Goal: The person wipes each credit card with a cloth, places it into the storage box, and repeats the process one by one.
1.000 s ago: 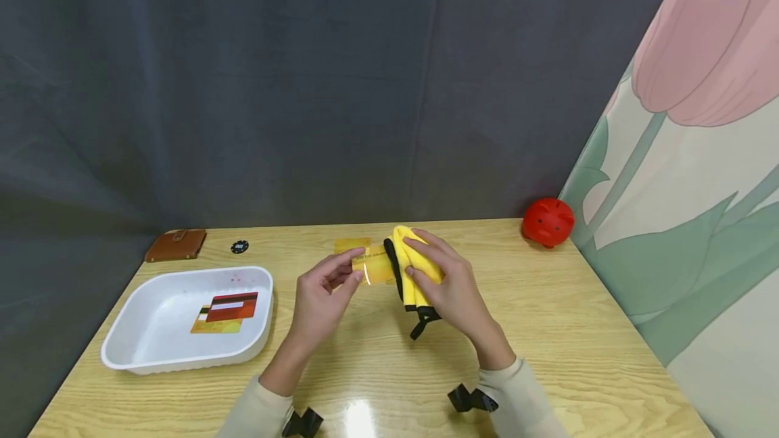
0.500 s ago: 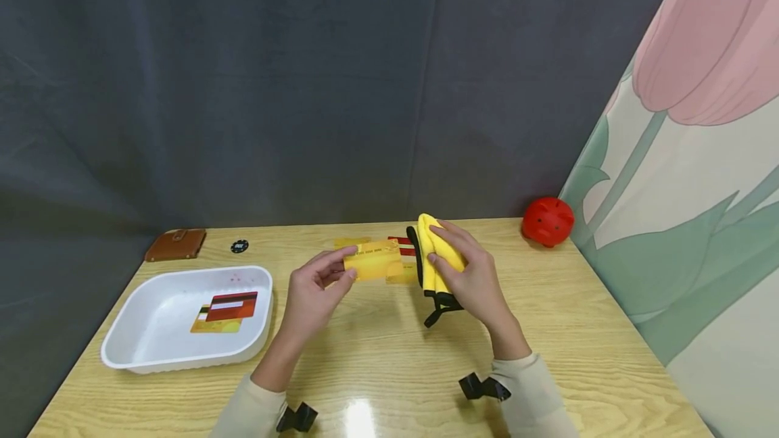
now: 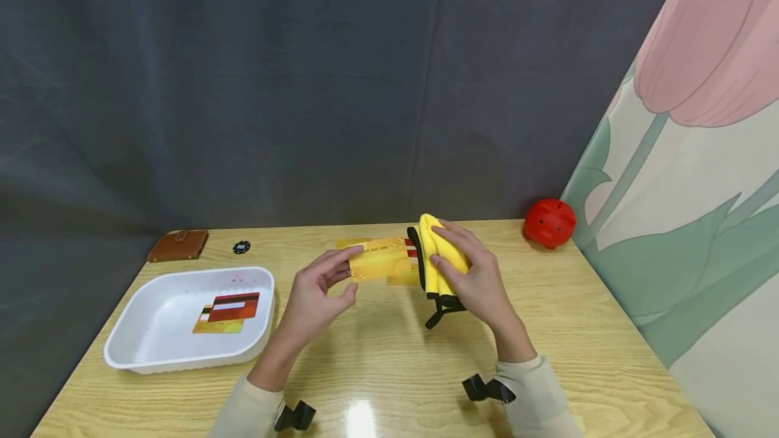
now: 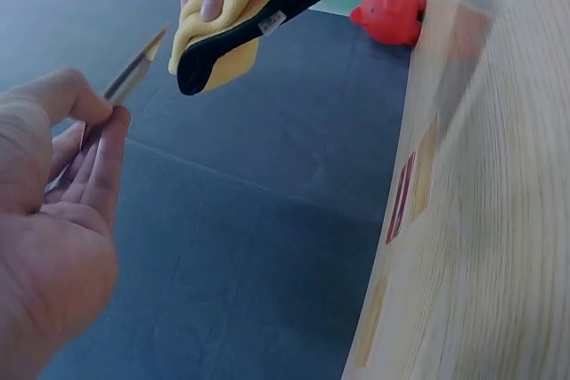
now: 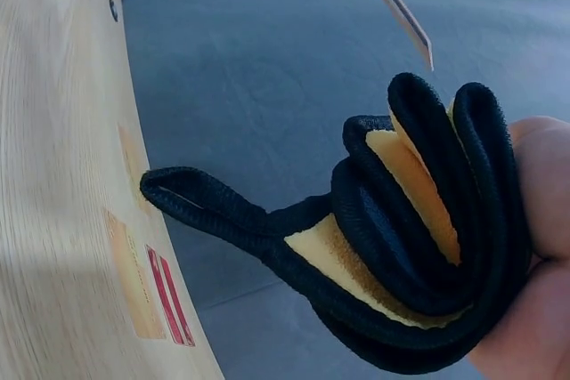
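My left hand point(image 3: 319, 293) holds a gold bank card point(image 3: 382, 260) by its left end, raised above the table. In the left wrist view the card point(image 4: 134, 77) appears nearly edge-on. A folded yellow cloth point(image 3: 439, 255) with black edging and a hanging loop is gripped in my right hand point(image 3: 481, 276). The cloth's layered edge point(image 5: 419, 220) fills much of the right wrist view, with a small gap between it and the card. On the table behind lie a red striped card point(image 5: 171, 295) and gold cards point(image 5: 134, 273), partly hidden from the head camera.
A white plastic tray point(image 3: 152, 360) on the left holds a red card point(image 3: 234, 306) overlapping a gold card point(image 3: 209, 327). Behind it are a brown leather wallet point(image 3: 178, 246) and a black poker chip point(image 3: 241, 247). A red piggy bank point(image 3: 550, 223) stands at the back right.
The cloth has moved right, off the gold card, uncovering the red card and a gold card on the table. Over the last half second the held card has shifted slightly right and tilted.
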`<state>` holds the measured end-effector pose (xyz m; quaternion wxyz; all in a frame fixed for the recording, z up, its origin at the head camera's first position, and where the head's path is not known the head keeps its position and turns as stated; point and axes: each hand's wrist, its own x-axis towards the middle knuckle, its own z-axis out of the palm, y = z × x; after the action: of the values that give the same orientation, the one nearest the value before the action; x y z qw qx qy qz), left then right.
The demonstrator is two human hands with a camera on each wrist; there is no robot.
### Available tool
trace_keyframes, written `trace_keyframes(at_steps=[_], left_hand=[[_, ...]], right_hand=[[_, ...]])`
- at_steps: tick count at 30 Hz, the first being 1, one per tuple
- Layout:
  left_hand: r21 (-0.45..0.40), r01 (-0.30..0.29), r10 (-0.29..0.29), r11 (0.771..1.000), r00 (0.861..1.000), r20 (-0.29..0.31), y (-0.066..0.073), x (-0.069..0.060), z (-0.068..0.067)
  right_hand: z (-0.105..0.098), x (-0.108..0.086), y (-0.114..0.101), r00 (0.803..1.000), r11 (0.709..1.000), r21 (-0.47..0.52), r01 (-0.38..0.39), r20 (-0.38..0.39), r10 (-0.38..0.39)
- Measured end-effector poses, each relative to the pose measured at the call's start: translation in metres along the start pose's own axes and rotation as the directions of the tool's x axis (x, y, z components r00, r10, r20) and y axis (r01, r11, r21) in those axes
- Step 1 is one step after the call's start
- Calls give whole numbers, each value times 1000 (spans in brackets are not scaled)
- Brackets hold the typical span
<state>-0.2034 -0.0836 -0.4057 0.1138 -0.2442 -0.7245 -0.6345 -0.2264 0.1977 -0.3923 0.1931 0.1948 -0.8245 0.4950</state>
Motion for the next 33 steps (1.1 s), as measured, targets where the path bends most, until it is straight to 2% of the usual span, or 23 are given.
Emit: trace_keyframes(at_steps=[4,11,13,20,23,25,29,31,33], left_hand=[[8,4,-4,1000,1000,4,0,0,-1],[4,-34,34,999,999,0,1,0,-3],[12,-21,21,1000,1000,-19,2,0,-3],[5,86,-86,996,992,-90,3,-1,-5],[-3,98,-98,995,986,-131,3,0,-5],[39,82,-73,996,979,-190,2,1,-4],[137,34,9,990,953,-302,2,2,-4],[135,6,36,991,949,-313,3,2,-5],[89,5,23,996,952,-305,4,2,-5]], right_hand=[[0,0,1,1000,1000,8,1,1,-1],[0,1,0,1000,1000,15,2,5,-2],[-1,0,0,1000,1000,16,-1,7,1],[0,0,1,1000,1000,11,-7,14,7],[0,0,2,1000,1000,9,-8,16,8],[0,0,2,1000,1000,7,-9,15,8],[0,0,3,1000,1000,6,-2,10,2],[0,1,3,1000,1000,9,0,10,0],[1,1,3,1000,1000,13,1,11,-1]])
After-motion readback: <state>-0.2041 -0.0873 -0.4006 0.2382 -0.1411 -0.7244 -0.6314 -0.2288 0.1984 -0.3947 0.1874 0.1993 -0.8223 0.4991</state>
